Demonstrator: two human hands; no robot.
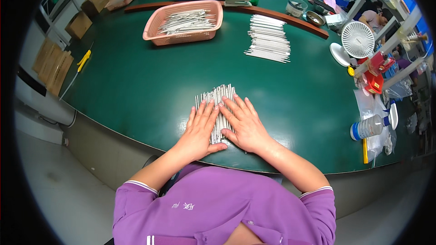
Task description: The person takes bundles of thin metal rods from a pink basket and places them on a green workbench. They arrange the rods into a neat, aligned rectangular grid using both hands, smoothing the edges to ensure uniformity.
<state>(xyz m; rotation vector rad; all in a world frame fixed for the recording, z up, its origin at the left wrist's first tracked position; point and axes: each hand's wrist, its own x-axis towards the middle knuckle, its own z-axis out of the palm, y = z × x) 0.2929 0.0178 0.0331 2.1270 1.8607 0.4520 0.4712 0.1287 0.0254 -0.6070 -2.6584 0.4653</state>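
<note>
Head view looking straight down at a green surface (pixel 136 86) with a curved near edge; both hands are flat on a batch of thin silvery rods (pixel 218 104) laid side by side near that edge, close to the person; left hand (pixel 200 131) covers the left part of the batch, palm down, fingers (pixel 202 111) stretched out and slightly spread, thumb tucked across the near ends of the rods; right hand (pixel 245 124) sits just beside it on the right part, fingers spread wide and pointing up-left, gripping nothing, just pressing flat; the far ends of the rods poke out past the fingertips; further back there's a pink basket (pixel 184 20) full of the same rods, and to its right another neat row of rods (pixel 269 38) lying loose; a small white fan (pixel 356 41) stands off to the right, and a plastic bottle (pixel 368 128) lies on its side near the right edge; purple sleeves at the bottom.
</note>
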